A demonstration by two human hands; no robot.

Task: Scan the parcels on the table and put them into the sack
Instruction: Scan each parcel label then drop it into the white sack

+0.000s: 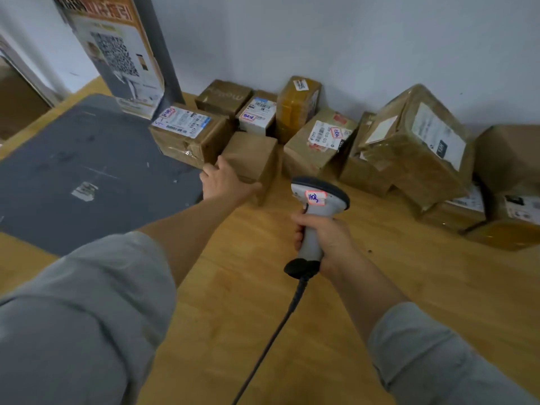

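left hand (226,182) seemingly grips plain cardboard box (254,159) by its corner; right hand (327,241) clasps barcode scanner (317,206) handle.

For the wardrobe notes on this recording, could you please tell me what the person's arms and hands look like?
Both arms wear loose light grey sleeves: the left sleeve and the right sleeve are pushed up to about the elbow, leaving the forearms bare. The left hand and right hand are bare too: no gloves, and no watch, ring or wristband shows.
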